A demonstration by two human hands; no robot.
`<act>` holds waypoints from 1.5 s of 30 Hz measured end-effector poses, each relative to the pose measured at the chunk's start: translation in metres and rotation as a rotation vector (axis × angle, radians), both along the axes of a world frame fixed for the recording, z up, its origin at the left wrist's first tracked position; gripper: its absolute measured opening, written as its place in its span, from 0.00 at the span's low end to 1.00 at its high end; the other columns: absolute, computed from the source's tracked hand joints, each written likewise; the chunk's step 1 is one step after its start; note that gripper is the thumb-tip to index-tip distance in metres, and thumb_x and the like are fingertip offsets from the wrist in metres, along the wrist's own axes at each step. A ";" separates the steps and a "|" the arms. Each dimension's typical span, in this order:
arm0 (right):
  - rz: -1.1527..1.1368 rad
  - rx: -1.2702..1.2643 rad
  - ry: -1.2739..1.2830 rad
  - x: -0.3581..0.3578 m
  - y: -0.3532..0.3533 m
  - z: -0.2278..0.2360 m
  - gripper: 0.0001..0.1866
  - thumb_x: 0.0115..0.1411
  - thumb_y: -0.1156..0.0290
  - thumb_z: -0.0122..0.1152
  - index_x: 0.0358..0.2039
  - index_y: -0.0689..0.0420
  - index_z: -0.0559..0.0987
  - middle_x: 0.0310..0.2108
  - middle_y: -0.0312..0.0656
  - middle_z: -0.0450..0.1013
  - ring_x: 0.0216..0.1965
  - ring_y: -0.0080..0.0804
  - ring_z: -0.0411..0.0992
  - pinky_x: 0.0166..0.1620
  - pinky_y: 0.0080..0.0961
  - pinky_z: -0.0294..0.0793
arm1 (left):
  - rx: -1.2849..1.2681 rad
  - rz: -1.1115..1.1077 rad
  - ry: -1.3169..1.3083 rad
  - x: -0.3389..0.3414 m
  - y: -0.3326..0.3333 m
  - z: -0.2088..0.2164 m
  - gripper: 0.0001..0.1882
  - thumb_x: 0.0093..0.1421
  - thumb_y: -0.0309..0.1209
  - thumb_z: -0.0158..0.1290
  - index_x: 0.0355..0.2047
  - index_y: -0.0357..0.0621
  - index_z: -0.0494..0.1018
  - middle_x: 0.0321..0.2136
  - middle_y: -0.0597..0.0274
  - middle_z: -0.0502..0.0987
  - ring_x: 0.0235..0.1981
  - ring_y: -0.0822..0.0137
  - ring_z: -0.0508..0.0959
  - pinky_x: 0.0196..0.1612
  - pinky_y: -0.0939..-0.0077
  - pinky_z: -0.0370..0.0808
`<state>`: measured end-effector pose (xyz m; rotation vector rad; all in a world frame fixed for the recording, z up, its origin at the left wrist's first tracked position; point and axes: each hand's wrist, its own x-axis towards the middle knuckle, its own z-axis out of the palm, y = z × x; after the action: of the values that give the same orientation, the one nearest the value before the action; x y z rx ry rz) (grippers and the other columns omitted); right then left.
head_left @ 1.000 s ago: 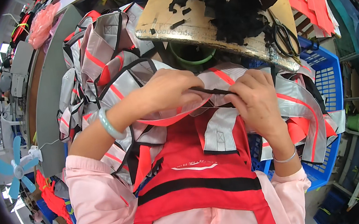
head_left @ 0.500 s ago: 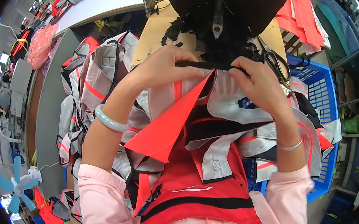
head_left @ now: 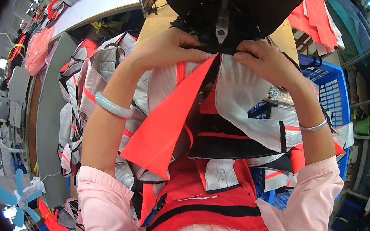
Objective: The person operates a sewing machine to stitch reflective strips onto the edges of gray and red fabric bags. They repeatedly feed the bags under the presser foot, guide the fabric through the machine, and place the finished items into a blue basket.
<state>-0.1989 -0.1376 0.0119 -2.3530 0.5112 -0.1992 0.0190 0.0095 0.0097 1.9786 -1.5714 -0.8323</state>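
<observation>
A sewn silver-grey fabric piece (head_left: 241,96) with a black edging strip hangs between my hands, its upper edge drawn taut. My left hand (head_left: 164,50) pinches that strip from the left, thumb lying along the cloth. On the other side my right hand (head_left: 271,61) grips the same strip between thumb and fingers. A pointed red fabric flap (head_left: 167,122) slants down left from the edge. Just above the strip is a metal part with a hole (head_left: 221,32), beneath a dark machine housing (head_left: 268,5). Black fabric scraps (head_left: 195,22) lie around it.
Similar silver, red and black pieces (head_left: 95,75) are heaped at the left, beside a grey panel (head_left: 54,111). A blue plastic basket (head_left: 338,95) stands at the right. Red fabric strips (head_left: 314,16) lie at the far right. A blue fan (head_left: 21,200) is at lower left.
Both hands have moved away from me, carrying the fabric edge up close below the metal part. My right forearm has swung rightward. Scissors seen earlier are now mostly behind my right hand.
</observation>
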 end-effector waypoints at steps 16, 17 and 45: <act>-0.035 0.011 -0.069 -0.010 -0.018 0.009 0.14 0.59 0.63 0.56 0.34 0.62 0.77 0.24 0.47 0.72 0.27 0.38 0.72 0.33 0.29 0.70 | -0.125 0.160 0.097 0.033 0.006 0.016 0.15 0.59 0.36 0.57 0.27 0.33 0.73 0.22 0.73 0.69 0.26 0.80 0.66 0.30 0.82 0.65; -0.043 0.052 -0.026 -0.022 -0.015 0.017 0.13 0.58 0.64 0.56 0.33 0.63 0.77 0.23 0.46 0.72 0.26 0.38 0.72 0.32 0.28 0.69 | -0.109 0.148 0.095 0.034 0.015 0.022 0.16 0.59 0.37 0.57 0.26 0.34 0.71 0.21 0.74 0.67 0.25 0.80 0.64 0.29 0.82 0.63; 0.000 -0.680 0.426 -0.174 0.092 -0.227 0.21 0.49 0.59 0.64 0.43 0.54 0.78 0.47 0.45 0.72 0.54 0.42 0.66 0.64 0.54 0.49 | 0.017 -0.262 -0.037 -0.101 0.092 -0.024 0.13 0.54 0.34 0.59 0.32 0.35 0.77 0.27 0.52 0.78 0.28 0.54 0.76 0.32 0.68 0.71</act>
<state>-0.3731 -0.0455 -0.2147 -3.0828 0.7308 0.1661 -0.0822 0.1010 -0.0144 1.8334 -1.8785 -0.9149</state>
